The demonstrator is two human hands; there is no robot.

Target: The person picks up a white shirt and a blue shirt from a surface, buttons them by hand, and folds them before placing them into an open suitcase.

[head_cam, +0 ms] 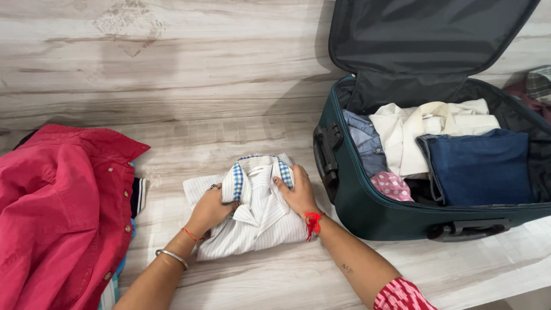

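Head view: both hands (255,198) grip a folded striped shirt (252,224) beside an open suitcase (356,201).

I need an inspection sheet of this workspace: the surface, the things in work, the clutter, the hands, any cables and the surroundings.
Surface: pale wood-grain floor, bare in the upper left.
Things in work: folded white striped shirt with a blue-checked inner collar, lying flat beside the open dark green suitcase.
Suitcase contents: cream garment, folded dark blue garment, light blue garment, pink dotted cloth.
Clutter: red shirt heaped at the left over other clothes; more cloth at the right edge.
Hands: left hand and right hand both press on the shirt by its collar; grip not clear.
Cables: nothing seen.
Surroundings: nothing seen beyond the floor.
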